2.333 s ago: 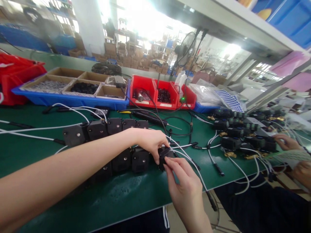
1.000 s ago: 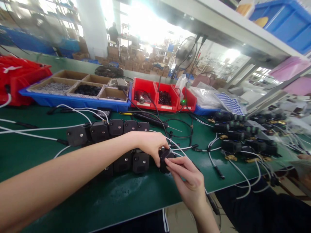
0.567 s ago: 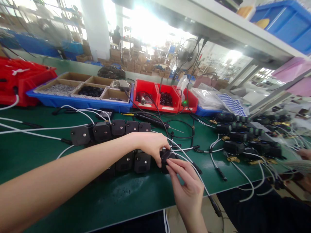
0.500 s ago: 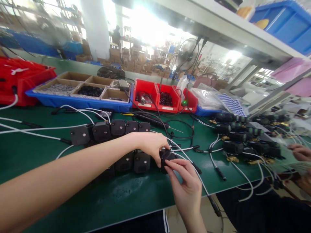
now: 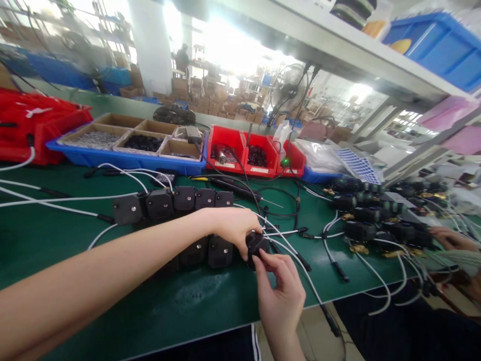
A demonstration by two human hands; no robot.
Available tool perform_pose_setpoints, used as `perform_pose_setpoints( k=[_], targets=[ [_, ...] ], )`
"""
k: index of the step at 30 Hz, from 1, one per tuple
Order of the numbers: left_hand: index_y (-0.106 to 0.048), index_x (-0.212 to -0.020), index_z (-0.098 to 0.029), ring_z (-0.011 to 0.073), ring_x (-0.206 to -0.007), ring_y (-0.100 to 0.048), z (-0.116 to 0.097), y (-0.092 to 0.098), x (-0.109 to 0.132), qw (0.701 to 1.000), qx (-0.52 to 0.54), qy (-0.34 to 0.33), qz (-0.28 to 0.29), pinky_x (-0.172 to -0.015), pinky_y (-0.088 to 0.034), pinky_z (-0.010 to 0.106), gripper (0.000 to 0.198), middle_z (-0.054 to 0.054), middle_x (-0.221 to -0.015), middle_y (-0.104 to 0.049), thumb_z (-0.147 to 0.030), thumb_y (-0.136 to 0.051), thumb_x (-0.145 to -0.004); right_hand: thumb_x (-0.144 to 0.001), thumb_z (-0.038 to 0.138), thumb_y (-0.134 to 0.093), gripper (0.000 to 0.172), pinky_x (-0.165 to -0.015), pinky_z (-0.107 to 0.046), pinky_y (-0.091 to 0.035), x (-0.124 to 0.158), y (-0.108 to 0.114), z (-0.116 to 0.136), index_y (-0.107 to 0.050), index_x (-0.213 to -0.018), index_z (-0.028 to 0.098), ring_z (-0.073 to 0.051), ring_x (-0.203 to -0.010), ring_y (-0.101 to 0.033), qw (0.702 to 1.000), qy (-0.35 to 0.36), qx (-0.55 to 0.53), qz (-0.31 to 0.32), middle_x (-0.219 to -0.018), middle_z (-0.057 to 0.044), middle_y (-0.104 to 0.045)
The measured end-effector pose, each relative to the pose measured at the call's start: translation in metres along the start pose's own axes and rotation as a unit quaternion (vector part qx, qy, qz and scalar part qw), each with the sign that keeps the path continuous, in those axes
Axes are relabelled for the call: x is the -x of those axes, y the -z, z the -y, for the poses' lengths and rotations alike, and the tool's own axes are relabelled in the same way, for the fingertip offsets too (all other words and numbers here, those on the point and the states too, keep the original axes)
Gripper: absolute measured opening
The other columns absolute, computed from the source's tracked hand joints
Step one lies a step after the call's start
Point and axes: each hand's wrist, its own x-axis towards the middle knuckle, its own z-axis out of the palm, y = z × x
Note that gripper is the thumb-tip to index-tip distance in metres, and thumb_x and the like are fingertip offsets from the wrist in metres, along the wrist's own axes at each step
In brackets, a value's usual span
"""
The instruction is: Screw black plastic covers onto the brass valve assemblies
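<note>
My left hand [image 5: 239,226] reaches across from the left and grips a small black box-shaped housing [image 5: 257,242] from above and its left side. The fingertips of my right hand [image 5: 280,288] are pinched together at the near lower edge of that same housing; whether a small part sits between them is hidden. White cables [image 5: 280,239] run from around the housing toward the right. Just left of it, several similar black housings [image 5: 220,250] stand in rows, partly covered by my left forearm.
A slim black electric screwdriver [image 5: 235,188] lies behind my hands. Red bins [image 5: 225,150] and a blue tray [image 5: 128,159] with divided boxes line the back. More black units [image 5: 361,229] with cables lie to the right, where another person's hand [image 5: 453,237] shows.
My right hand has shifted slightly left and down, its fingers still at the housing. My left hand keeps its grip. The other person's hand at the right has moved left.
</note>
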Motion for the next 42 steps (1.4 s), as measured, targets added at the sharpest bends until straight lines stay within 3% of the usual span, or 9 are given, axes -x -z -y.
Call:
perform_pose_setpoints(
  k=[4, 7, 10, 14, 23, 29, 37, 40, 42],
  targets=[
    [-0.071, -0.098, -0.014, 0.0138, -0.061, -0.052, -0.002, 0.012, 0.008, 1.0, 0.022, 0.014, -0.009, -0.053, -0.032, 0.023, 0.047, -0.002, -0.068, -0.062, -0.027, -0.089, -0.057, -0.09, 0.019, -0.065, 0.017, -0.06, -0.02, -0.056, 0.0, 0.004, 0.003, -0.067, -0.106, 0.015, -0.011, -0.071, -0.064, 0.998, -0.041, -0.042, 0.021, -0.09, -0.007, -0.064],
    [-0.071, -0.101, -0.014, 0.0096, -0.05, -0.043, -0.015, 0.019, 0.024, 0.972, 0.214, 0.045, -0.082, -0.048, -0.028, 0.022, 0.043, -0.007, -0.053, -0.048, -0.041, -0.08, -0.069, -0.089, 0.018, -0.065, 0.022, -0.068, -0.022, -0.057, -0.007, 0.019, 0.016, -0.067, -0.111, 0.018, -0.013, -0.081, -0.065, 0.995, -0.069, -0.07, -0.03, -0.097, -0.007, -0.065],
    [-0.067, -0.079, -0.013, 0.0054, -0.033, -0.024, -0.041, 0.009, 0.045, 0.838, 0.512, 0.1, -0.157, -0.038, -0.016, 0.022, 0.051, -0.008, -0.042, -0.039, -0.061, -0.051, -0.087, -0.086, 0.011, -0.066, 0.023, -0.073, -0.025, -0.055, -0.014, 0.032, 0.04, -0.069, -0.107, 0.021, -0.015, -0.085, -0.065, 0.99, -0.05, -0.104, -0.082, -0.1, -0.006, -0.065],
    [-0.059, -0.073, -0.015, 0.0042, -0.028, -0.029, -0.07, -0.025, 0.066, 0.686, 0.688, 0.176, -0.16, -0.031, -0.009, 0.02, 0.065, -0.001, -0.049, -0.056, -0.078, -0.044, -0.079, -0.088, 0.007, -0.062, 0.028, -0.074, -0.024, -0.055, -0.027, 0.034, 0.072, -0.066, -0.111, 0.022, -0.014, -0.089, -0.063, 0.992, 0.047, -0.113, 0.032, -0.099, -0.005, -0.065],
    [-0.049, -0.073, -0.02, 0.0042, -0.028, -0.033, -0.087, -0.069, 0.084, 0.59, 0.721, 0.29, -0.217, -0.028, -0.007, 0.015, 0.064, -0.008, -0.045, -0.046, -0.083, -0.056, -0.067, -0.088, 0.011, -0.058, 0.017, -0.072, -0.028, -0.056, -0.026, 0.013, 0.08, -0.068, -0.1, 0.018, -0.017, -0.083, -0.062, 0.96, 0.116, -0.053, 0.248, -0.094, -0.004, -0.066],
    [-0.052, -0.07, -0.017, 0.0031, -0.039, -0.035, -0.093, -0.089, 0.091, 0.466, 0.792, 0.302, -0.254, -0.036, -0.008, 0.015, 0.06, -0.006, -0.052, -0.048, -0.071, -0.074, -0.053, -0.09, 0.017, -0.062, 0.015, -0.07, -0.021, -0.053, -0.023, 0.022, 0.084, -0.065, -0.104, 0.02, -0.013, -0.083, -0.062, 0.948, 0.095, -0.12, 0.278, -0.097, -0.002, -0.064],
    [-0.057, -0.07, -0.015, 0.0079, -0.061, -0.046, -0.111, -0.101, 0.084, 0.415, 0.754, 0.366, -0.354, -0.054, -0.038, 0.017, 0.066, -0.004, -0.064, -0.053, -0.073, -0.076, -0.045, -0.087, 0.008, -0.05, 0.018, -0.057, -0.03, -0.048, 0.0, 0.008, 0.093, -0.055, -0.072, 0.015, -0.017, -0.063, -0.051, 0.946, 0.217, -0.045, 0.237, -0.067, -0.004, -0.057],
    [-0.054, -0.071, -0.017, 0.007, -0.054, -0.042, -0.113, -0.105, 0.082, 0.407, 0.777, 0.359, -0.321, -0.047, -0.028, 0.017, 0.065, -0.006, -0.058, -0.049, -0.075, -0.073, -0.047, -0.087, 0.007, -0.054, 0.011, -0.06, -0.027, -0.052, 0.001, 0.014, 0.087, -0.061, -0.09, 0.015, -0.015, -0.066, -0.057, 0.953, 0.18, -0.077, 0.232, -0.076, -0.003, -0.063],
    [-0.052, -0.068, -0.018, 0.0054, -0.045, -0.033, -0.112, -0.106, 0.085, 0.446, 0.776, 0.343, -0.287, -0.042, -0.013, 0.018, 0.061, -0.007, -0.052, -0.045, -0.074, -0.071, -0.052, -0.087, 0.007, -0.057, 0.018, -0.064, -0.021, -0.055, -0.001, 0.025, 0.075, -0.061, -0.102, 0.017, -0.013, -0.075, -0.063, 0.955, 0.12, -0.124, 0.24, -0.089, -0.004, -0.066]
  ],
)
